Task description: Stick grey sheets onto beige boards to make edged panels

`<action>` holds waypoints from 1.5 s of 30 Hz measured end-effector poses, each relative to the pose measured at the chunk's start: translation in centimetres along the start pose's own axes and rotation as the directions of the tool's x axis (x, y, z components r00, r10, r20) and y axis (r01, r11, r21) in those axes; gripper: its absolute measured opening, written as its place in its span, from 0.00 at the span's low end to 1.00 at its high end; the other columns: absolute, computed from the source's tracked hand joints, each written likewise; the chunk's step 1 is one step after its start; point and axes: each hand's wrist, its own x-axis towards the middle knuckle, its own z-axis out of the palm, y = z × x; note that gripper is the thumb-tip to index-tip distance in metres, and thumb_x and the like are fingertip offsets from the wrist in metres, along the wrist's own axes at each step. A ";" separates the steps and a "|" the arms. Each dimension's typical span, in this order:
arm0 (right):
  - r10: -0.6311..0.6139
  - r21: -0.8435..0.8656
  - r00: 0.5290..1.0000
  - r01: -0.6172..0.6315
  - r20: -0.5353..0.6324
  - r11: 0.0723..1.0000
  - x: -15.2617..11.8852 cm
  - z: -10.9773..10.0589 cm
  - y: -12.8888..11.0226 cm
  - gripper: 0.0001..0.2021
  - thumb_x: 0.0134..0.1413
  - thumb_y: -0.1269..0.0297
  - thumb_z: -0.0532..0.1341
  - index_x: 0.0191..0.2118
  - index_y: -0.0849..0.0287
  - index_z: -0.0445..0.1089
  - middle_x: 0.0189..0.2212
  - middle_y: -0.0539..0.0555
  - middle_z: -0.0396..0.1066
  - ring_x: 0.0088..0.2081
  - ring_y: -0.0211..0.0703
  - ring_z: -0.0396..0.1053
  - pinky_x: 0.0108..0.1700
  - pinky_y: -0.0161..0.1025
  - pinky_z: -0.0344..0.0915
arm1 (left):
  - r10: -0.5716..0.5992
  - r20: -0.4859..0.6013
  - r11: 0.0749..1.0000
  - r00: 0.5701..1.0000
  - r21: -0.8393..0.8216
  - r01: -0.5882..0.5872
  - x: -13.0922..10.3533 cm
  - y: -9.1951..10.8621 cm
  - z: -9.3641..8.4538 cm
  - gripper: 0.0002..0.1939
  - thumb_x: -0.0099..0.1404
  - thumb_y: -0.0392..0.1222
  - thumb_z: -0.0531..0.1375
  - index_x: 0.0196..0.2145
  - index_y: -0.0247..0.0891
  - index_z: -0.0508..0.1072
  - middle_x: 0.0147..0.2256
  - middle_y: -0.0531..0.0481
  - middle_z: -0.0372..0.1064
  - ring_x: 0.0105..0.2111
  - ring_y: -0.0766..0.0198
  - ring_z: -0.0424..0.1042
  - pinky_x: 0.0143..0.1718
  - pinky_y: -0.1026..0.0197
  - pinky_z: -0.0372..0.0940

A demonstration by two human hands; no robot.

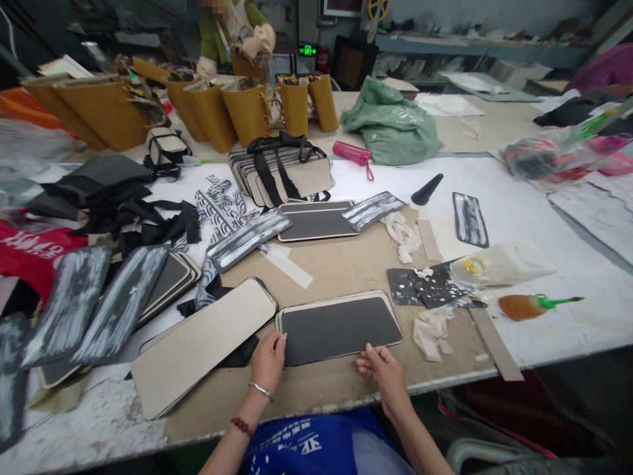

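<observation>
At the worktop's [361, 394] near edge lies the black panel [341, 326], the left hand's [270, 356] narrow grip at its left corner, the right's [383, 371] narrow at its front edge; left of it, beige boards [205, 349].

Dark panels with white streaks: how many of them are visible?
6: three panels at left, two around the middle, one at right. More may be hidden underneath.

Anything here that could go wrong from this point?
The left hand works right beside the beige panel, so it might knock it askew. The white-streaked panels overlap; if the streaks are wet, they could smear. The orange bottle lies on its side and might leak onto the table.
</observation>
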 end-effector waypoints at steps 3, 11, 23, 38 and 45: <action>0.005 0.008 1.000 -0.005 0.005 1.000 0.1 0.2 -0.1 0.24 0.28 0.45 0.68 0.23 0.61 0.63 0.22 0.50 0.71 0.23 0.36 0.69 0.24 0.31 0.67 | -0.001 -0.012 1.000 1.000 -0.003 0.001 0.0 -0.1 0.2 0.15 0.60 0.47 0.47 0.22 0.38 0.64 0.19 0.52 0.61 0.22 0.64 0.63 0.26 0.64 0.54; 0.048 0.041 0.999 -0.048 -0.009 0.998 0.7 0.7 -0.3 0.26 0.26 0.42 0.67 0.22 0.61 0.61 0.20 0.51 0.70 0.22 0.36 0.69 0.22 0.30 0.66 | 0.041 0.015 0.997 0.999 0.072 -0.042 0.2 -0.6 0.7 0.14 0.61 0.47 0.46 0.24 0.39 0.64 0.20 0.50 0.64 0.22 0.62 0.65 0.26 0.62 0.56; -0.145 -0.119 0.989 0.140 -0.034 0.983 0.7 -0.1 -0.8 0.23 0.34 0.41 0.63 0.22 0.59 0.61 0.20 0.50 0.69 0.22 0.38 0.68 0.22 0.33 0.65 | 0.272 -0.213 0.962 0.938 0.043 -0.269 0.2 0.0 1.1 0.15 0.64 0.47 0.45 0.29 0.38 0.67 0.26 0.48 0.68 0.26 0.61 0.68 0.29 0.61 0.63; 0.006 -0.163 0.996 -0.021 -0.090 0.986 1.8 0.2 -1.2 0.22 0.29 0.46 0.65 0.19 0.60 0.61 0.17 0.50 0.68 0.16 0.32 0.63 0.14 0.27 0.54 | 0.045 0.007 0.999 0.999 0.001 -0.045 0.9 0.6 0.8 0.11 0.60 0.42 0.49 0.22 0.38 0.64 0.20 0.52 0.63 0.24 0.63 0.64 0.28 0.63 0.56; 0.057 -0.080 0.994 -0.065 -0.096 0.995 2.0 0.0 -0.4 0.23 0.22 0.48 0.69 0.20 0.61 0.63 0.18 0.52 0.71 0.21 0.37 0.68 0.18 0.29 0.62 | -0.056 0.018 0.998 0.998 -0.031 0.056 1.1 1.2 0.7 0.09 0.58 0.38 0.52 0.21 0.37 0.64 0.20 0.53 0.62 0.22 0.66 0.62 0.27 0.65 0.54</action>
